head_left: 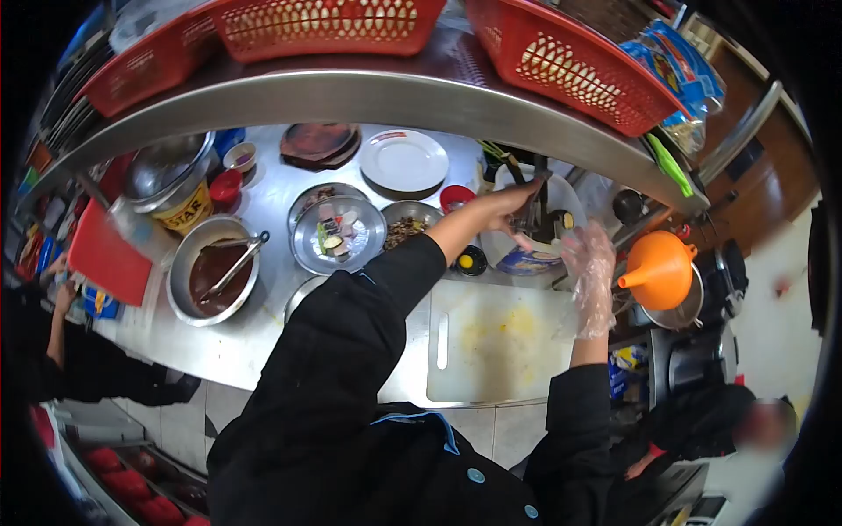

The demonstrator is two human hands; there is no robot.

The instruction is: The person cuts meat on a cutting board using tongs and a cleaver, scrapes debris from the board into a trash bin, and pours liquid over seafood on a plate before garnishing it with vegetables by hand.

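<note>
My bare left hand [513,210] reaches over a white tub [561,197] at the back right of the steel counter. Its fingers are bent against dark items at the tub, and what they hold is hard to make out. My right hand [589,254], in a clear plastic glove, is at the tub's right front side, close to a dark round piece with a pale cut face [561,221]. Its fingertips are blurred under the plastic. A small black bowl with a yolk [471,260] sits just left of the tub. Below lies a stained white cutting board [500,342].
Left are a sauce bowl with tongs [210,272], a metal bowl of cut vegetables [338,235] and a white plate [404,161]. An orange funnel [660,270] stands right. Red baskets [324,26] line the overhead shelf. Two other people are at the far left and lower right.
</note>
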